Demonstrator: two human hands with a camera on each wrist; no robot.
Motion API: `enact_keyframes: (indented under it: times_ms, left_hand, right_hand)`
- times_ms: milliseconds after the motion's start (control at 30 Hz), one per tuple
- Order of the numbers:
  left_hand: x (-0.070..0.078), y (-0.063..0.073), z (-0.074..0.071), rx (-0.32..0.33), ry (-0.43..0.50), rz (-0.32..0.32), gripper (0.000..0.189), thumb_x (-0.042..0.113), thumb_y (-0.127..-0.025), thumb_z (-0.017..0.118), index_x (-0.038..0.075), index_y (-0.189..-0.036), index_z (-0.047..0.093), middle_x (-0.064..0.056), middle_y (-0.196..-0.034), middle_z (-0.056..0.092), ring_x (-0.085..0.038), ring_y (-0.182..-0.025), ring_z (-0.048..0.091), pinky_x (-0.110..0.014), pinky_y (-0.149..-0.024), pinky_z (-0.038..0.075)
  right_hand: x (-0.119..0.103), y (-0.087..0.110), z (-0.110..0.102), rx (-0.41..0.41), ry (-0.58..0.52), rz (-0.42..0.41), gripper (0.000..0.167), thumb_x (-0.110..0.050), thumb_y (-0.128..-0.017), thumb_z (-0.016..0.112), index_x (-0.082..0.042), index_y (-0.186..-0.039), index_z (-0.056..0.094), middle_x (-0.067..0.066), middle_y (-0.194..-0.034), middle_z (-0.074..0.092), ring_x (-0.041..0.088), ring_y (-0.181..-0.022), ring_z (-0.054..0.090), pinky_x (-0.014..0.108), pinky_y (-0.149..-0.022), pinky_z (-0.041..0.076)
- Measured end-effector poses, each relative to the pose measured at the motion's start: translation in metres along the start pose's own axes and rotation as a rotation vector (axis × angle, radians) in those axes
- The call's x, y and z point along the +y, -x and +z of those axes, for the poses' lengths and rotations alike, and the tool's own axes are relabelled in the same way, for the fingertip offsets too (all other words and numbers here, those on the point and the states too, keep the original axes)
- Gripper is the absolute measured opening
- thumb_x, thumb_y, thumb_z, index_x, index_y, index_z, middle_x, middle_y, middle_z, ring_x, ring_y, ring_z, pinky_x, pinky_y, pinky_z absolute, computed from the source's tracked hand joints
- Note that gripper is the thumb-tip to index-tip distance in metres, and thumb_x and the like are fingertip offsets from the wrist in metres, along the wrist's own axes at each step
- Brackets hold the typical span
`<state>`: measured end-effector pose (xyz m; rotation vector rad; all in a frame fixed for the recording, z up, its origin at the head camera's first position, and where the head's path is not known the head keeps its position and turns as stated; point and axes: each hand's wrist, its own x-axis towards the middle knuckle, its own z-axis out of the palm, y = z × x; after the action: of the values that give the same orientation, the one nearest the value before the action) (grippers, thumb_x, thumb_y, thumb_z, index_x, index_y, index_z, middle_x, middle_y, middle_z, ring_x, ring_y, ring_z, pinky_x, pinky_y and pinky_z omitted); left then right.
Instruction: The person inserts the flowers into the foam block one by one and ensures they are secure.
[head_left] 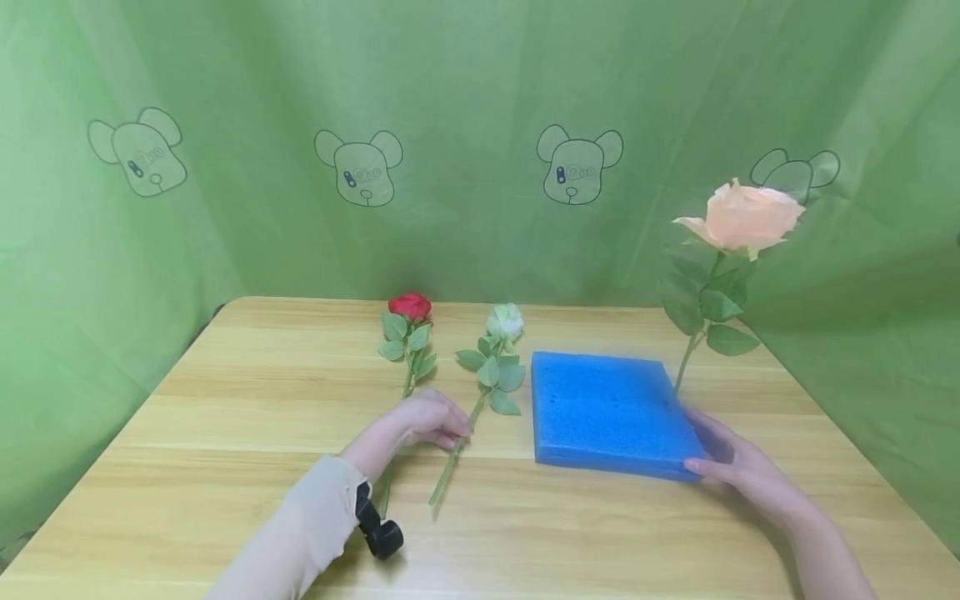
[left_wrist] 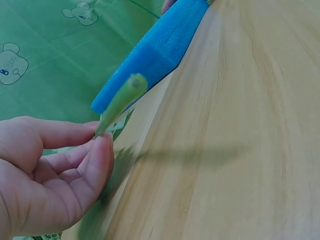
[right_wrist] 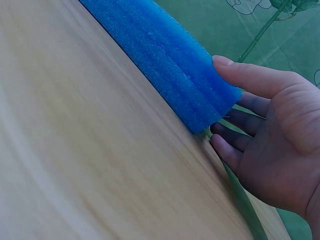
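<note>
While the left hand pinches the pale rose by its stem, mid-desk, the right hand grips the blue foam block toward the desk's right edge; a gentle pinch low on the stem and a steady block seem best.

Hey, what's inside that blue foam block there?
The blue foam block shows small dark holes on top. The pink rose's stem appears to meet its right edge, but whether it enters is unclear. Foam covers the interior.
</note>
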<state>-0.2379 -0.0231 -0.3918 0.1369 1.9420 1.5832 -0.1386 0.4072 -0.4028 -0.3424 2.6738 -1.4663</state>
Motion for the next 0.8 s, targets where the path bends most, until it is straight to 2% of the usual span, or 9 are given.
enact_keyframes:
  times_ms: [200, 333, 600, 800]
  left_hand:
    - [-0.001, 0.001, 0.001, -0.07, 0.035, 0.031, 0.021, -0.006, -0.081, 0.061, -0.013, -0.101, 0.06, -0.011, -0.077, 0.066, -0.014, -0.061, 0.058, -0.024, -0.06, 0.055]
    - [0.0, 0.001, 0.001, -0.101, 0.04, 0.074, 0.022, -0.002, -0.084, 0.059, -0.013, -0.103, 0.059, -0.013, -0.079, 0.066, -0.014, -0.063, 0.06, -0.024, -0.061, 0.054]
    - [0.008, 0.001, 0.001, -0.036, 0.061, 0.161, 0.031, 0.001, -0.085, 0.058, -0.012, -0.113, 0.055, -0.021, -0.089, 0.066, -0.02, -0.069, 0.065, -0.028, -0.064, 0.056]
    - [0.013, 0.001, 0.001, -0.029, 0.089, 0.188, 0.035, -0.001, -0.085, 0.059, -0.013, -0.117, 0.051, -0.029, -0.099, 0.062, -0.025, -0.077, 0.066, -0.028, -0.068, 0.056]
  right_hand:
    - [-0.001, 0.0, 0.0, 0.001, -0.015, 0.012, 0.071, -0.009, -0.09, 0.057, -0.004, -0.147, 0.014, 0.025, -0.15, 0.009, 0.048, -0.131, 0.004, 0.069, -0.099, 0.002]
    - [-0.001, 0.0, 0.0, 0.001, -0.022, 0.015, 0.071, -0.009, -0.09, 0.058, -0.003, -0.147, 0.014, 0.025, -0.15, 0.009, 0.049, -0.131, 0.004, 0.069, -0.099, 0.002]
    - [0.001, 0.0, -0.001, 0.0, -0.019, 0.01, 0.071, -0.009, -0.091, 0.057, -0.004, -0.147, 0.014, 0.024, -0.151, 0.009, 0.047, -0.132, 0.005, 0.068, -0.099, 0.002]
    - [0.002, 0.0, -0.001, -0.002, -0.019, 0.006, 0.071, -0.009, -0.091, 0.057, -0.005, -0.147, 0.014, 0.023, -0.151, 0.009, 0.047, -0.132, 0.005, 0.065, -0.102, 0.001]
